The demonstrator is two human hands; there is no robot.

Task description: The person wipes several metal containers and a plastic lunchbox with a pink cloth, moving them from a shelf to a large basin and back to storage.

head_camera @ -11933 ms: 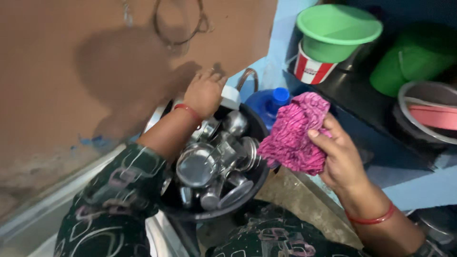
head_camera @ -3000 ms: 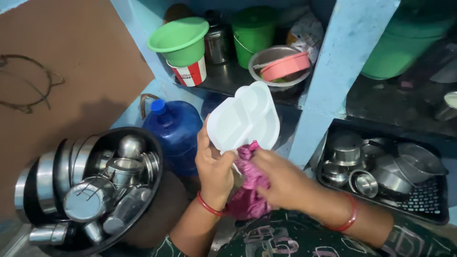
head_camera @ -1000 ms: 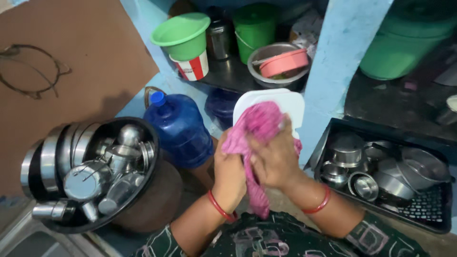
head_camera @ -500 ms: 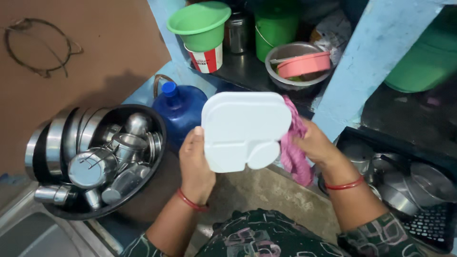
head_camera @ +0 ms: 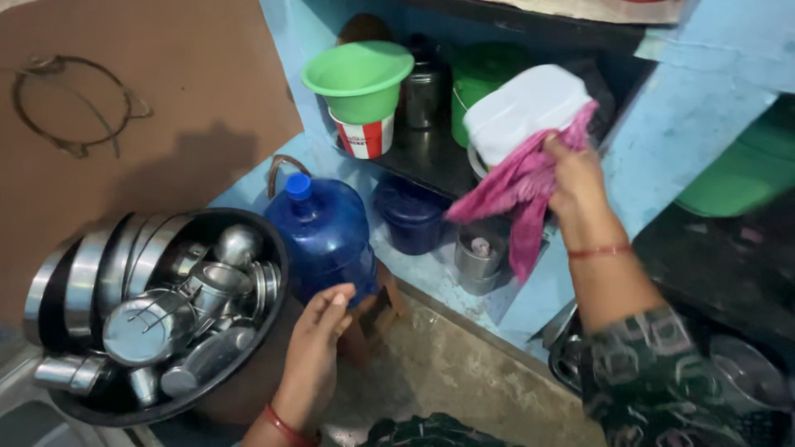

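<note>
The left hand [head_camera: 319, 348] hangs loosely curled, holding nothing, beside a black tub [head_camera: 257, 348] of shiny steel cups [head_camera: 178, 302]. Farther off, the right hand [head_camera: 574, 178] grips a limp pink cloth [head_camera: 517, 194] against a smooth white compartment plate [head_camera: 522, 103] at the shelf [head_camera: 431, 170].

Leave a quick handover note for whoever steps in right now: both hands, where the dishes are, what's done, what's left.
Right hand: raised at the shelf, gripping the pink cloth and the white plate together.
Left hand: empty, open, low beside the blue water bottle.
Black tub on the left holds the steel cups and plates.
Done: white plate is out of the tub, up at the shelf.
Left: plate is not set down yet; the steel pieces remain in the tub.
</note>
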